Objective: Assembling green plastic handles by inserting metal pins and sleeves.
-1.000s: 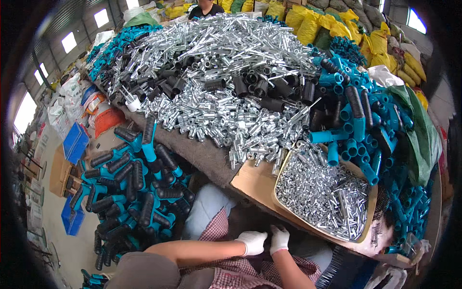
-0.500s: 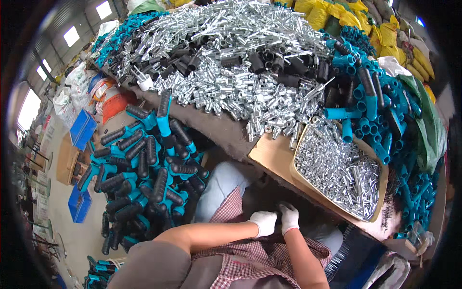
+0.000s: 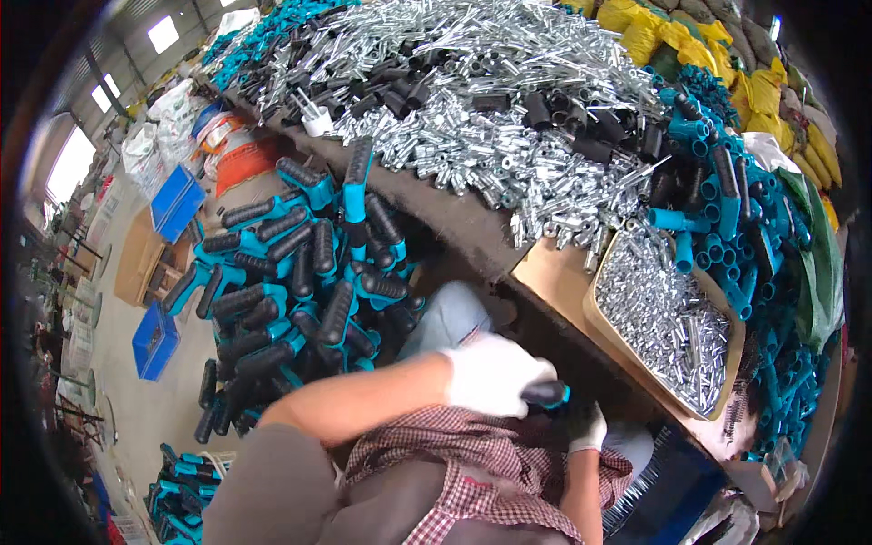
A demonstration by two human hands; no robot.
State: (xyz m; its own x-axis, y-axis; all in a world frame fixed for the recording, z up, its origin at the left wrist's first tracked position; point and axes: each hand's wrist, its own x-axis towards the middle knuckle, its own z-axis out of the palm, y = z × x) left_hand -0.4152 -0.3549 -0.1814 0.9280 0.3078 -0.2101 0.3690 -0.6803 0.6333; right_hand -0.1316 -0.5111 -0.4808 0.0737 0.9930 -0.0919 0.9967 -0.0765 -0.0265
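Note:
My left hand [image 3: 495,374], in a white glove, is raised over my lap with its fingers closed round a black-and-teal handle [image 3: 545,393]. The dark grip pokes out past the fingers and shows a bit of teal at its end; the rest is covered by the glove. Lower and to the right, my right hand [image 3: 589,431], also gloved, is beside my knee in shadow. Its fingers are mostly lost in the dark, so whether they hold anything does not show. To the left of my knee rises a heap of similar teal handles with black ribbed grips [image 3: 313,245].
A bench edge [image 3: 436,218] runs across in front of me, heaped with metal sleeves and rods [image 3: 472,150]. A tray of small metal pins [image 3: 658,318] sits at its right, near teal tubes [image 3: 727,236]. Blue crates [image 3: 156,341] stand on the floor at left.
My hands were close together over my lap. The left has risen with the handle now showing in it, while the right has shifted lower and to the right. The whole view has shifted slightly.

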